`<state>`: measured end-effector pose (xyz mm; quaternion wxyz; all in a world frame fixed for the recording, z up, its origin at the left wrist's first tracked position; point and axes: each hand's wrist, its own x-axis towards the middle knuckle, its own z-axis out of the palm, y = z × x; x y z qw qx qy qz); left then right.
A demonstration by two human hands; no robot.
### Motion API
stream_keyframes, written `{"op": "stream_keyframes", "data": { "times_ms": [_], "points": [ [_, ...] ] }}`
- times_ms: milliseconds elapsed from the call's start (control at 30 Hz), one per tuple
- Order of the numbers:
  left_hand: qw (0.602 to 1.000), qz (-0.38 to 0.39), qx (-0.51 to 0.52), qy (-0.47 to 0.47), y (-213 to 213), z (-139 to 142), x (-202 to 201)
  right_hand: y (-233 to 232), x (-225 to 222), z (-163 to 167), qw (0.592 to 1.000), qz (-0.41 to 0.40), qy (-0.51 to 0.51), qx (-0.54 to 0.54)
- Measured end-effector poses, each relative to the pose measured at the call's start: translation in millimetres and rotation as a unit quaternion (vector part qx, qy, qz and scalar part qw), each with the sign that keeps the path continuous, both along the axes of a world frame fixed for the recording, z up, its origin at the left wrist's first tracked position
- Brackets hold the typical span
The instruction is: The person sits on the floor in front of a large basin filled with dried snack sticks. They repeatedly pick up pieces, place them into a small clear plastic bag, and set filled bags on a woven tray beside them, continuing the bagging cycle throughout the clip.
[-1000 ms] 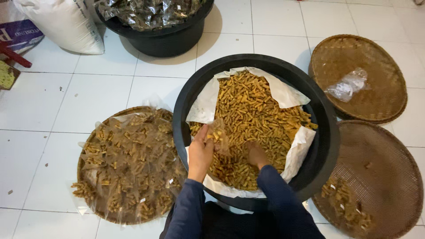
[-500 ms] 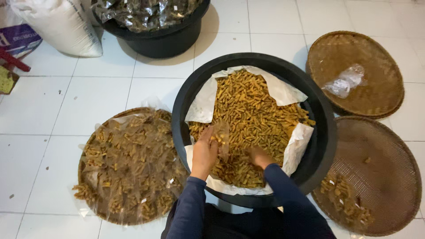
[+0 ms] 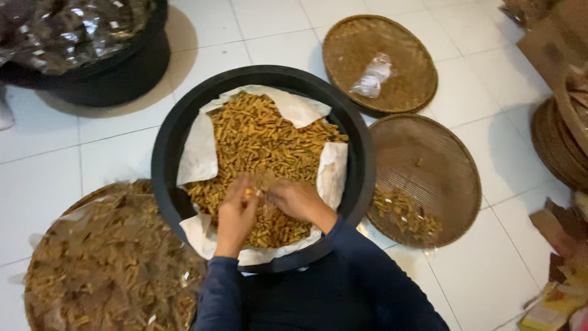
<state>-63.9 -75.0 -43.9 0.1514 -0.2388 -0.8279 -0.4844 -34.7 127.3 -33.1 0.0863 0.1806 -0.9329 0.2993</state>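
Observation:
A big black tub [image 3: 165, 141] lined with white paper [image 3: 199, 153] holds a heap of small golden-brown stick snacks [image 3: 263, 138]. Both my hands are inside its near edge, touching each other. My left hand [image 3: 236, 214] is cupped over a small clear plastic bag [image 3: 264, 184] with snack pieces in it. My right hand [image 3: 297, 199] holds the bag's other side, fingers curled. Dark blue sleeves cover both arms.
A woven tray [image 3: 92, 270] of bagged snacks lies at the lower left. A mesh tray [image 3: 429, 165] with a few snacks sits right of the tub; another woven tray [image 3: 392, 58] with a crumpled plastic bag lies behind it. A second black tub [image 3: 110, 73] stands at top left. White tiled floor.
The camera has swung right and closer. My two hands have come together over the snacks at the tub's near edge, now both on the small bag.

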Motion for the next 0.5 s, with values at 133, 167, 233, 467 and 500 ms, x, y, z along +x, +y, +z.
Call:
{"op": "stream_keyframes", "data": {
  "times_ms": [133,167,233,467,500],
  "points": [
    [0.965,0.026,0.132,-0.223,0,38,8,51,19,29,0.972,-0.173,-0.118,-0.106],
    [0.960,0.036,0.157,-0.230,-1,43,7,72,27,39,0.969,-0.199,-0.074,-0.123],
    [0.976,0.057,0.129,-0.165,-5,48,7,117,51,57,0.929,-0.276,-0.062,-0.240],
    [0.987,0.078,0.066,-0.122,-19,39,6,235,138,52,0.846,-0.452,0.053,-0.279],
    [0.989,0.079,0.055,-0.111,-20,39,6,250,143,38,0.840,-0.472,0.065,-0.262]
  ]
}}
